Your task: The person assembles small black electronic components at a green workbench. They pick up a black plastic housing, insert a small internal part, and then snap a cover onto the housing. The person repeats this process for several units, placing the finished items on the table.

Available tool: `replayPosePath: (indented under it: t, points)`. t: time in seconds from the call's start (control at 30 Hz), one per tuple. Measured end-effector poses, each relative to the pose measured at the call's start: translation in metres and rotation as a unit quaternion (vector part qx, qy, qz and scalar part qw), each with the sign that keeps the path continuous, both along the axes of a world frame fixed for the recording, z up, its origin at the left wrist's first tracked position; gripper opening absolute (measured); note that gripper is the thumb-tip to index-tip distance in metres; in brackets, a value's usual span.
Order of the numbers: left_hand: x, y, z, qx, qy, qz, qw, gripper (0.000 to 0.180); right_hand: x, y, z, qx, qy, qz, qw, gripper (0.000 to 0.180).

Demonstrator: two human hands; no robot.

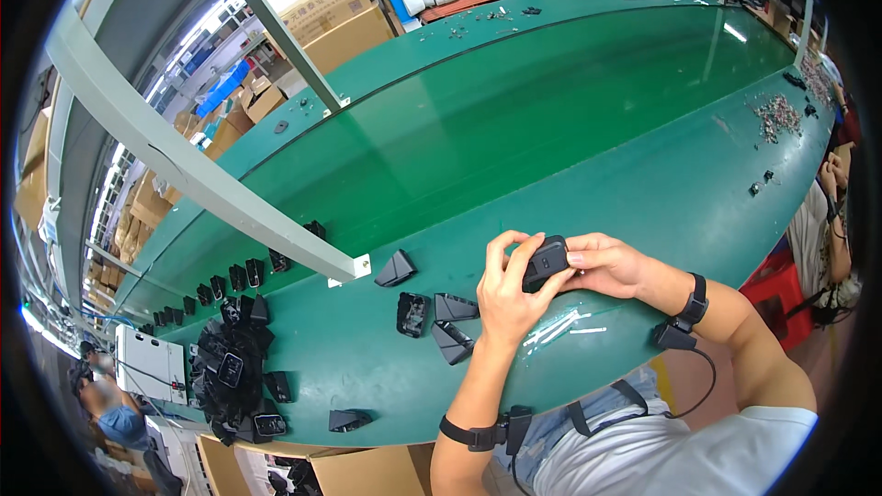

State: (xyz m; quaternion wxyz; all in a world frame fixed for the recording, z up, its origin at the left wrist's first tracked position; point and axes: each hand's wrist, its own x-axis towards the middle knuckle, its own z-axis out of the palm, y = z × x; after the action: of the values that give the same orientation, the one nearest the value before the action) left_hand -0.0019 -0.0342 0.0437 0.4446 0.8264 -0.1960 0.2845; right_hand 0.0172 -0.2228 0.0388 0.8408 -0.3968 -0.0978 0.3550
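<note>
Between both hands, above the green bench, is a small black plastic housing (548, 259) with rounded corners. My left hand (508, 298) grips it from the left, fingers bent over its top and thumb underneath. On the right side, my right hand (608, 266) pinches its edge with thumb and fingers. White strips (558, 325) lie on the bench just below the hands. Left of my left hand rest several black wedge-shaped housings, one (453, 342) close to my wrist and another (396, 268) farther off. A squarish open black part (413, 314) sits beside them.
A heap of black parts (230, 358) covers the bench's left end, beside a white box (150, 365). A grey metal post (211, 174) stands on the bench at left. Small metal pieces (777, 118) lie far right, near another person's hand (834, 174). Cardboard box (367, 470) below the edge.
</note>
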Motion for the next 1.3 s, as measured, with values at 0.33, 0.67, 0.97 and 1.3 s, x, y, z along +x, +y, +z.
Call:
replayPosePath:
  t: [0.33, 0.67, 0.97, 1.3]
  points:
    - [-0.001, -0.003, -0.004, 0.011, 0.03, 0.008, 0.999, 0.051, 0.001, -0.003, -0.008, -0.014, -0.012, -0.038, 0.999, 0.024]
    - [-0.001, -0.004, -0.002, 0.015, 0.039, 0.003, 0.999, 0.051, -0.004, -0.004, -0.004, -0.039, 0.001, -0.042, 0.998, 0.031]
    - [0.001, -0.005, -0.005, 0.01, 0.038, -0.006, 0.999, 0.053, -0.008, -0.003, 0.01, -0.129, -0.175, -0.103, 0.97, 0.043]
    - [0.004, -0.005, -0.005, 0.03, -0.038, -0.009, 0.999, 0.051, -0.01, -0.006, 0.011, -0.162, -0.277, -0.163, 0.933, 0.042]
